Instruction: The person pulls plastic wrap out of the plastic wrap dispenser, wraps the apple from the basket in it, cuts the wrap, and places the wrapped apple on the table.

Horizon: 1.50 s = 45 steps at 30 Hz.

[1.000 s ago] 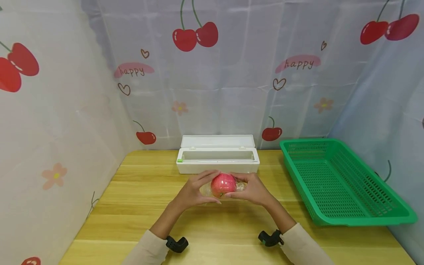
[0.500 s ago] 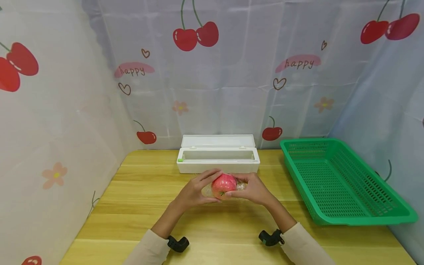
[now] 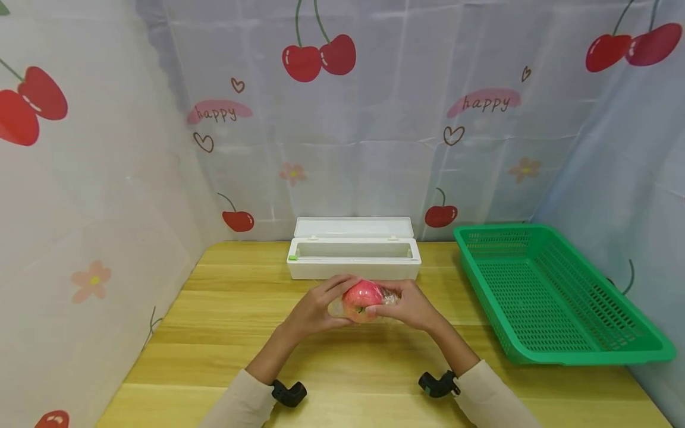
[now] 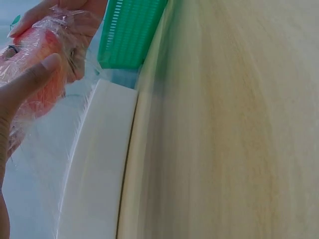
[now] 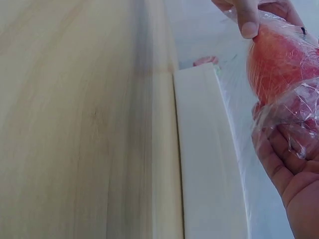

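1. Head view: holding a round red apple (image 3: 360,298) in clear plastic film (image 3: 390,296) between left hand (image 3: 317,308) and right hand (image 3: 411,306), above a light wooden table (image 3: 214,333), near an open white rectangular box (image 3: 353,271), left of a green perforated plastic basket (image 3: 535,306).
2. Left wrist view: pressing left thumb (image 4: 35,79) against apple.
3. Right wrist view: cupping apple and bunched film in right hand.

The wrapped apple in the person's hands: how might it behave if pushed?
The apple would probably roll, as its body is round. The bunched clear film at its side might check that roll, since it sticks out past the fruit. The surface may feel slippery, judging by the glossy highlights on the film.
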Each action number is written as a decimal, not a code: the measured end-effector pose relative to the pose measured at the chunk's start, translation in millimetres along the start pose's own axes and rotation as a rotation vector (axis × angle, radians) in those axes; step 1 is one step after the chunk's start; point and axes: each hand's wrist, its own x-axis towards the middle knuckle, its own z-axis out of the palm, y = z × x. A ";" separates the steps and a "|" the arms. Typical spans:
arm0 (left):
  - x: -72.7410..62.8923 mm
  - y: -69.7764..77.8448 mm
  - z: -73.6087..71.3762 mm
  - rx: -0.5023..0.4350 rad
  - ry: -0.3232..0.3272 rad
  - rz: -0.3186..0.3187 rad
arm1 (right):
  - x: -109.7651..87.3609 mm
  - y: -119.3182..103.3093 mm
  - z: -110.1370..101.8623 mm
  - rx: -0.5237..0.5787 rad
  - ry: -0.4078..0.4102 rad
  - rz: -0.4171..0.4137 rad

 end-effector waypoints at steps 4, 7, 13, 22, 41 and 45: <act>3.2 -0.1 -2.3 -0.039 -0.019 -0.033 | 1.3 -0.6 -2.3 -0.005 -0.027 -0.016; 3.8 -0.8 -2.6 -0.068 -0.026 -0.051 | 1.1 2.3 -3.2 -0.003 -0.007 -0.054; 1.6 -1.0 -2.1 -0.129 -0.005 -0.075 | -0.6 2.6 -1.5 0.037 0.049 -0.135; 0.5 -1.4 -1.6 -0.158 0.029 -0.106 | -0.4 -2.4 0.2 0.037 0.102 -0.235; -0.2 -2.0 -5.9 -0.253 0.018 -0.227 | -0.3 -2.6 3.0 -0.040 0.049 -0.308; 0.6 -1.8 -6.1 -0.260 0.013 -0.247 | -0.4 -3.4 2.9 -0.054 0.045 -0.311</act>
